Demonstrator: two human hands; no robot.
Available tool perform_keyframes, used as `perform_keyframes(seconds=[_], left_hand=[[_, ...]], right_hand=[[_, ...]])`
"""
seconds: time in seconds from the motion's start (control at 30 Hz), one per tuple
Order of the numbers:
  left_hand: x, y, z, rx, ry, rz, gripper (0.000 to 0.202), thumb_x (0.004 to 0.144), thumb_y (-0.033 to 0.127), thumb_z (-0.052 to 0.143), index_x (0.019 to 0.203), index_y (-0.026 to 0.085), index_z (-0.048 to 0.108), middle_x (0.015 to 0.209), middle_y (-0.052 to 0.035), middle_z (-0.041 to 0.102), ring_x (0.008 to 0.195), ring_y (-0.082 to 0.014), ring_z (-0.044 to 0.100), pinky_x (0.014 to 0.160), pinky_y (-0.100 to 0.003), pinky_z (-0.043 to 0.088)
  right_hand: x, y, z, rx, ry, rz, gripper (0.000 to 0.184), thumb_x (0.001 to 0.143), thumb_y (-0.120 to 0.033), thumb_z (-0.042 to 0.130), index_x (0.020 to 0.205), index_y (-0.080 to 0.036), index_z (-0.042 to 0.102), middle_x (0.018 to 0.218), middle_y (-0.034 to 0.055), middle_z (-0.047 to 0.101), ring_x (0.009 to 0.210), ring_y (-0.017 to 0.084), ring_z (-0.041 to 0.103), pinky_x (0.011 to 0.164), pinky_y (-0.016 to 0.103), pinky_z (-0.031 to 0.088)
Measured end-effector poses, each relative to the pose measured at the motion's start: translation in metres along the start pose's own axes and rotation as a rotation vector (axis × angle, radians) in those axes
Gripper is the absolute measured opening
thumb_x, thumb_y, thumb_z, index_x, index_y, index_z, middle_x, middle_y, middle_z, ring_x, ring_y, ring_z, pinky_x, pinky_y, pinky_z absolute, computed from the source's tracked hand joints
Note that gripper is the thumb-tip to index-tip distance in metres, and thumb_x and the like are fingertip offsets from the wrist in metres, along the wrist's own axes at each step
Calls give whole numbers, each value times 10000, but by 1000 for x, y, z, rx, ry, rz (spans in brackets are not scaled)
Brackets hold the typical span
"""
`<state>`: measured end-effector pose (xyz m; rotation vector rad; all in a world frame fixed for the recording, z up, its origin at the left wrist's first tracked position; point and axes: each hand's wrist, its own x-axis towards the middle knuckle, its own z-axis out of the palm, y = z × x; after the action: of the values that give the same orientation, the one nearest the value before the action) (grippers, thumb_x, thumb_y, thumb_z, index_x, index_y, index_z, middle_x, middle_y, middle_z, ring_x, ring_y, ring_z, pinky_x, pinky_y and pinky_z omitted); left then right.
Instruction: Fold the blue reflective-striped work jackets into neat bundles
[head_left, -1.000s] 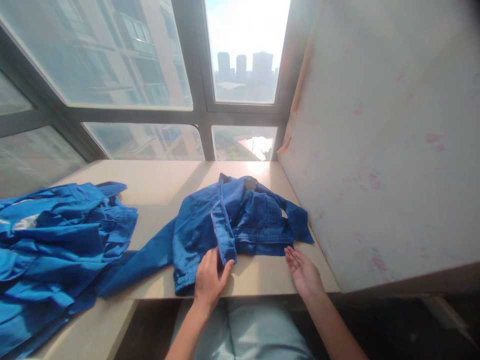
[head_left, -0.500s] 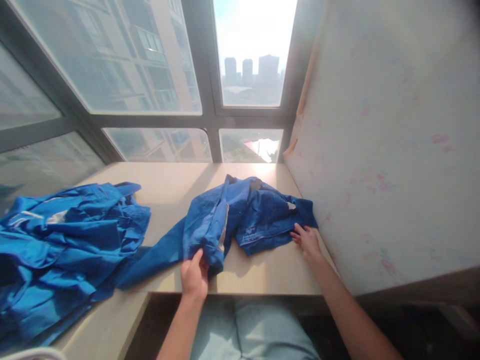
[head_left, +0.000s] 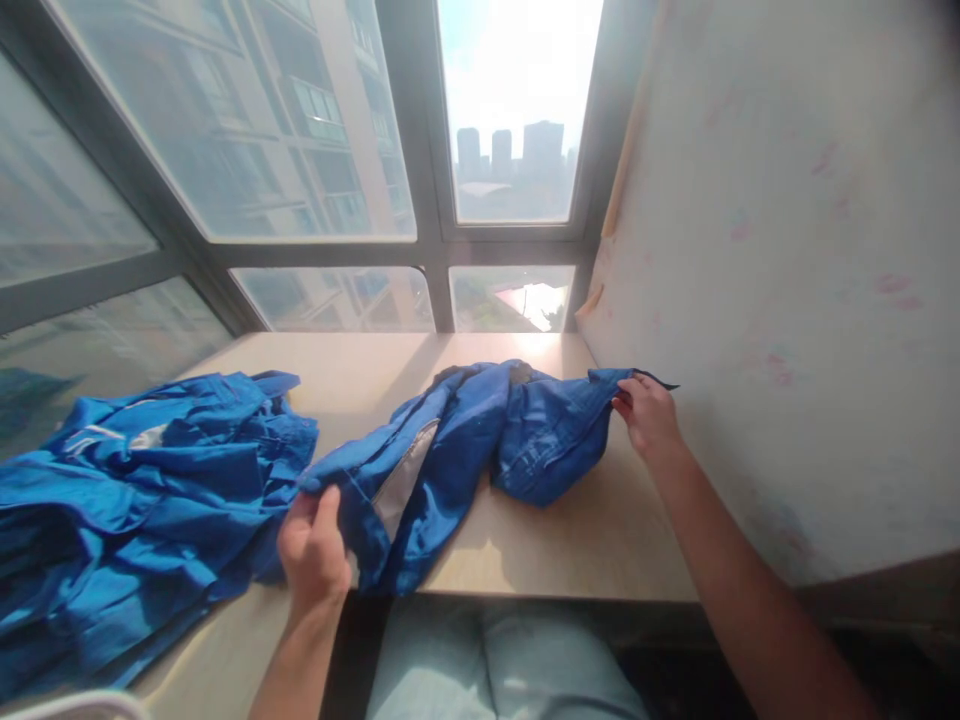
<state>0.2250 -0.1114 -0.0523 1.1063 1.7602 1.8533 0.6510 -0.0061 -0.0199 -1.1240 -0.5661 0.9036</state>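
Observation:
A blue work jacket [head_left: 480, 440] lies crumpled across the middle of a pale wooden table [head_left: 585, 540], with a grey lining patch showing near its left part. My left hand [head_left: 315, 548] is closed on the jacket's near-left edge at the table's front. My right hand [head_left: 646, 412] pinches the jacket's far-right corner and holds it lifted just off the table, close to the wall. The cloth hangs stretched between the two hands.
A heap of more blue garments [head_left: 142, 510] covers the table's left side. A pale, stained wall panel [head_left: 787, 280] stands along the right edge. Large windows [head_left: 300, 150] rise behind the table. My lap in light trousers [head_left: 495, 670] shows below the front edge.
Both hands took hold of the jacket and pulled apart: the left moved left and nearer, the right rose up toward the wall. The folded jacket opened out and stretched.

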Motion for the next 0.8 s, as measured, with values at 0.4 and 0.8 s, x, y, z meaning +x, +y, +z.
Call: perform_keyframes(seconds=[0.4, 0.8], left_hand=[[-66, -85, 68, 607, -940, 669, 407, 735, 83, 516, 1097, 159, 684, 1142, -142, 668, 1030, -272, 629, 894, -419, 526], [-35, -107, 87, 656, -902, 565, 410, 785, 100, 485, 1133, 189, 684, 1173, -116, 657, 1073, -265, 598, 952, -421, 473]], right_hand=[[93, -112, 175, -435, -636, -289, 383, 681, -117, 723, 1059, -104, 666, 959, 22, 701, 923, 160, 640, 918, 412, 515], [-39, 136, -7, -465, -116, 0, 243, 631, -302, 636, 840, -188, 686, 907, 68, 725, 859, 223, 668, 734, 314, 546]])
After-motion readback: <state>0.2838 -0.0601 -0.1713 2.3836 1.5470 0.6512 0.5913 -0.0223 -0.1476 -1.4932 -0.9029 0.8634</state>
